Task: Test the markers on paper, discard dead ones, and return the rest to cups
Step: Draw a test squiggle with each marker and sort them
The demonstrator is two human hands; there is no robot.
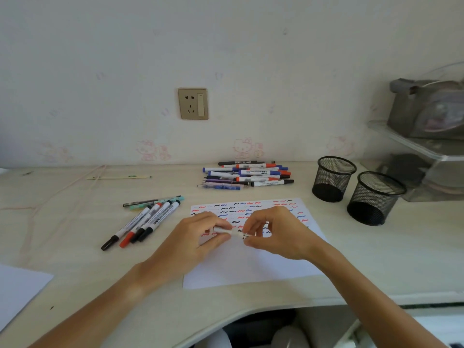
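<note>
Currently left hand [200, 234] and right hand [272, 233] both pinch one white-barrelled marker [232, 232] over the squiggle-covered white paper sheet [251, 267]; pull cap straight, barrel steady.

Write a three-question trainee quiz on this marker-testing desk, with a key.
1. True or false: the two mesh cups already hold markers.
2. What do the left hand and right hand hold between them?
A) a white marker B) scissors C) a cup
3. Name the three ink colours of the squiggles on the paper.

Key:
1. False; both look empty.
2. A, the white marker, above the paper.
3. Red, blue, black.
</note>
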